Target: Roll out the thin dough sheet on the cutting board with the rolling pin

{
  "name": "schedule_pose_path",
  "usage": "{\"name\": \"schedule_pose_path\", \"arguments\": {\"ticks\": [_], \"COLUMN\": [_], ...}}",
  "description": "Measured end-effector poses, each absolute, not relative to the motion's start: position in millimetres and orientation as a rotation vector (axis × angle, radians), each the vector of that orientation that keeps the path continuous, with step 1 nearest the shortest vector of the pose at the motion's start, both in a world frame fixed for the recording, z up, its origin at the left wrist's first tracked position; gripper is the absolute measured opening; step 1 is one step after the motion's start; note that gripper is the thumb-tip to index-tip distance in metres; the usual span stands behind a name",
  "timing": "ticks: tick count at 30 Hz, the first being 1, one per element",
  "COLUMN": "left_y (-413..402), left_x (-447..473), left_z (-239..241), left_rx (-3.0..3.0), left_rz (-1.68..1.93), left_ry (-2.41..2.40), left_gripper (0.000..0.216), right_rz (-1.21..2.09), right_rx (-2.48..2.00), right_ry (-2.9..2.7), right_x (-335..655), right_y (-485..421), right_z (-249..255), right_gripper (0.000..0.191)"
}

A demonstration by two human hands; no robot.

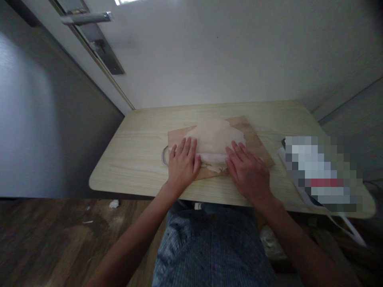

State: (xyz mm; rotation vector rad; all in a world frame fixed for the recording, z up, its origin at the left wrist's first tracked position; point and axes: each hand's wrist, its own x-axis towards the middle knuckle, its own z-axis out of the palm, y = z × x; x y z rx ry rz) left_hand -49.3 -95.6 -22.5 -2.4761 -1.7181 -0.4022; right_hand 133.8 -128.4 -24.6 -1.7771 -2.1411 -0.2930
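A pale sheet of dough [216, 135] lies on a wooden cutting board [254, 141] on a light wood table [140, 159]. The dough's near edge is folded into a roll between my hands. My left hand [182, 163] rests flat on the left end of that roll, fingers stretched out and together. Flat on the right end lies my right hand [247, 169], its fingers extended toward the dough. Neither hand grips anything.
A metal handle loop [164, 155] sticks out from the board's left end. A blurred-out object [320, 171] sits at the table's right end. A white door with a metal lever [89, 18] stands behind the table. Wood floor [60, 239] lies below.
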Motion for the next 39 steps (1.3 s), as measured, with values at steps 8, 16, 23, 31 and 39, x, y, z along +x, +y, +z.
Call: {"name": "schedule_pose_path", "arguments": {"ticks": [8,16,23,31,39], "left_y": [-86.9,-38.4,5.6,41.3,30.4], "left_x": [-45.2,-25.4,-17.2,-9.9,-11.9], "left_z": [-21.5,-10.7,-3.6,-5.2,-3.1], "left_rx": [-2.454,-2.407,-2.464,-2.463,-2.402], "left_rz": [-0.404,-0.35,-0.183,-0.209,-0.178], "left_ry": [-1.749,-1.849,-1.977,-2.079,-2.122], "left_gripper": [0.053,0.05,0.049,0.044,0.039], "right_rz": [-0.296,-0.19,-0.038,0.1,0.046], "right_rx": [-1.733,-1.873,-1.916,-2.016,-2.016], "right_ry": [-2.123,-2.065,-2.116,-2.07,-2.022], "right_x": [136.5,137.0,146.6,157.0,152.5], "right_y": [-117.6,-71.1,-30.7,7.5,-5.1], "right_z": [-32.2,-20.7,-11.9,-17.5,-12.9], "right_gripper": [0.041,0.043,0.043,0.049,0.047]}}
